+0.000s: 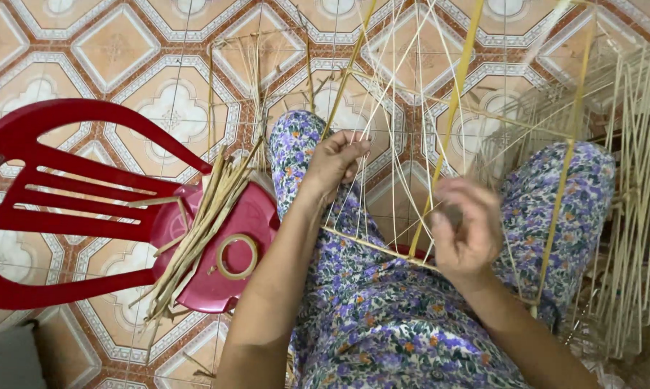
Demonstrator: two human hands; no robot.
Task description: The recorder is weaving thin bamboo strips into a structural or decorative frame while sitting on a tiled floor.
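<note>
Head view, looking down at a seated person in a purple floral garment [383,324] above a patterned tile floor [123,50] of orange and white octagons. A tall open frame of bamboo sticks [451,108] rises from the lap between the knees, its thicker yellow uprights joined by thin pale splints that cross in a lattice; resting there, it is propped by the legs and lies within reach of both hands. At right, touching the right knee, stands a finished-looking cage of closely spaced pale slats [631,202], apparently of the same construction. At left a red plastic chair [65,209] lies tipped on its side, its seat serving as a tray just beside the left thigh. On that seat rests a loose bundle of flat bamboo strips [195,230], fanned toward the floor, and beside it a roll of tape [238,256], both close to the left arm. The left hand [334,160] is raised into the frame, fingers curled and pressed together on one or more thin splints near a yellow upright, seemingly to steady them. The right hand [463,230], blurred by motion, is lower, fingers bent about a splint near the frame's lower crossbar; whether it pinches cannot be told.
</note>
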